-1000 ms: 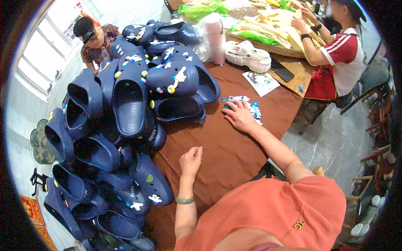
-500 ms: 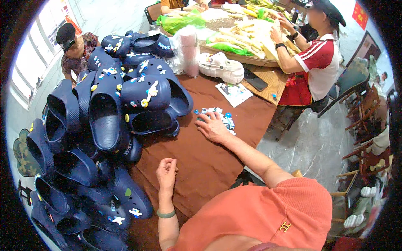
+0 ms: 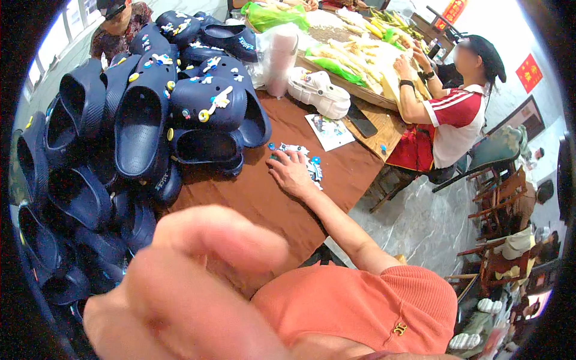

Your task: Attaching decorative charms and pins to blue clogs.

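My right hand [image 3: 292,174] lies palm down with fingers spread on a small pile of white and blue shoe charms [image 3: 313,165] on the brown cloth. Close to the camera, large and blurred, my left hand [image 3: 180,282] is raised with its fingers curled in. Whatever it may hold is hidden. To the left rises a heap of navy blue clogs [image 3: 143,129], several fitted with colourful charms. Beyond my right hand lies a printed picture sheet [image 3: 330,132], with a white clog [image 3: 318,93] behind it.
A dark phone [image 3: 361,121] lies beside the white clog. A plastic-wrapped pink roll [image 3: 281,60] stands by the heap. Farther back, a co-worker [image 3: 459,111] handles pale stalks on a round tray [image 3: 375,99]. Another person [image 3: 120,30] is behind the clogs. Chairs stand at right.
My left hand has risen from above the cloth to close before the camera, covering part of the clogs. The view has tilted and shifted; my right hand stays on the charms.
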The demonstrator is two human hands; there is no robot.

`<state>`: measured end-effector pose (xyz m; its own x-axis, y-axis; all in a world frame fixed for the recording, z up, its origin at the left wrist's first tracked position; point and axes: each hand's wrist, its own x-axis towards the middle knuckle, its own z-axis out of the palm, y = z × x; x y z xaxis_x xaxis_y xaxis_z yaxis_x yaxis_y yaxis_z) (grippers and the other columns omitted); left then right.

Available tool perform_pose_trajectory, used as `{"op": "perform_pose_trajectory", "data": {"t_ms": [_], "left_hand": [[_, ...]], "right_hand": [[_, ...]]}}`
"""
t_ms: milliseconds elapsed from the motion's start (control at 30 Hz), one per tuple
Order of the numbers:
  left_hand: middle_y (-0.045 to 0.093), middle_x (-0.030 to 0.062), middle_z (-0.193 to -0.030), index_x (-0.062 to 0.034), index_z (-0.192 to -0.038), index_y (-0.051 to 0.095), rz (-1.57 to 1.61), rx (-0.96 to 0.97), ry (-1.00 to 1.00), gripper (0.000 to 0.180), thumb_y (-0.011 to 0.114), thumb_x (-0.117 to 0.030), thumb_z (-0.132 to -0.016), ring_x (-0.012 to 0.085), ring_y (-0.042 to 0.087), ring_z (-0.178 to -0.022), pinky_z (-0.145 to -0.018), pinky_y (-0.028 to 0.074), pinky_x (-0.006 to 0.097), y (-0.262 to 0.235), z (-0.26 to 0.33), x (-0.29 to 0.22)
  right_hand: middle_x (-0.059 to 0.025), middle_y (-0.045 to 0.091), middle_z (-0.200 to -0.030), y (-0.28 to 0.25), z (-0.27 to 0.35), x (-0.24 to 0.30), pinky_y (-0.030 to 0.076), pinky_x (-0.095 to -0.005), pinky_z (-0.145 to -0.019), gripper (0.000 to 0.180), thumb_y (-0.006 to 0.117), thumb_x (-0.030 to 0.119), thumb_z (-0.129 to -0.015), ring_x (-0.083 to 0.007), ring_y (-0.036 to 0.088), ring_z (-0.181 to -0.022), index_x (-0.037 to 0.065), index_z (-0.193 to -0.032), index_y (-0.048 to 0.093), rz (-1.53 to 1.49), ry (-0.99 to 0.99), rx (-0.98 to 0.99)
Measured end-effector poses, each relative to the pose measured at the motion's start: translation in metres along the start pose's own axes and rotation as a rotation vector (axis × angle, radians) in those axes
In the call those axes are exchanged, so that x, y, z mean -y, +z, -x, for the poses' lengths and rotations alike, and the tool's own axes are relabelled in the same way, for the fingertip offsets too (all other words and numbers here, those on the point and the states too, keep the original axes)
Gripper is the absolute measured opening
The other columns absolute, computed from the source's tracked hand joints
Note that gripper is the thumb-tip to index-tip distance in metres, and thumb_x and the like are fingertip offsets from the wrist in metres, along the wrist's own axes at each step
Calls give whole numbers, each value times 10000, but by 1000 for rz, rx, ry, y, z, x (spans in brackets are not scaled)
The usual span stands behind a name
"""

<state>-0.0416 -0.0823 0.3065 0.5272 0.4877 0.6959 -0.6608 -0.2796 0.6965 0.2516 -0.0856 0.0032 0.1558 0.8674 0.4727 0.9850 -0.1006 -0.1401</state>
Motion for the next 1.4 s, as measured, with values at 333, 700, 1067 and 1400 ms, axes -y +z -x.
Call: {"op": "perform_pose_trajectory", "data": {"t_ms": [333, 700, 1067, 1400], "left_hand": [[594, -69, -752, -212, -774, 616, 256, 259, 134, 193, 785, -304, -786, 106, 566, -814, -994, 367, 479, 12, -16, -16], [563, -96, -714, -235, -644, 578, 177, 435, -275, 282, 715, -72, -829, 88, 543, -877, -1000, 344, 435, 4, -30, -48], [578, -58, -669, -171, -598, 570, 342, 555, 172, 288, 716, -9, -787, 159, 533, -942, -975, 284, 356, -29, -4, -16], [578, -68, -729, -201, -562, 478, 288, 385, -191, 392, 706, 28, -785, 165, 468, -1044, -939, 296, 333, -28, -5, -6]], "right_hand": [[-81, 548, -1271, -3, 2, -1, 353, -490, -965, 276, 637, 282, -875, -303, 488, -1139, 166, -1125, 640, -20, 0, -2], [-90, 534, -1275, -1, 0, 0, 330, -503, -980, 274, 630, 280, -883, -307, 468, -1164, 170, -1133, 640, -29, -3, -5], [-94, 531, -1276, 1, -5, 6, 334, -505, -973, 272, 636, 264, -876, -310, 464, -1170, 152, -1124, 641, -64, -20, 10], [-95, 534, -1279, -2, 1, -3, 333, -511, -982, 273, 636, 263, -881, -313, 462, -1180, 156, -1132, 642, -47, 14, 10]]}}
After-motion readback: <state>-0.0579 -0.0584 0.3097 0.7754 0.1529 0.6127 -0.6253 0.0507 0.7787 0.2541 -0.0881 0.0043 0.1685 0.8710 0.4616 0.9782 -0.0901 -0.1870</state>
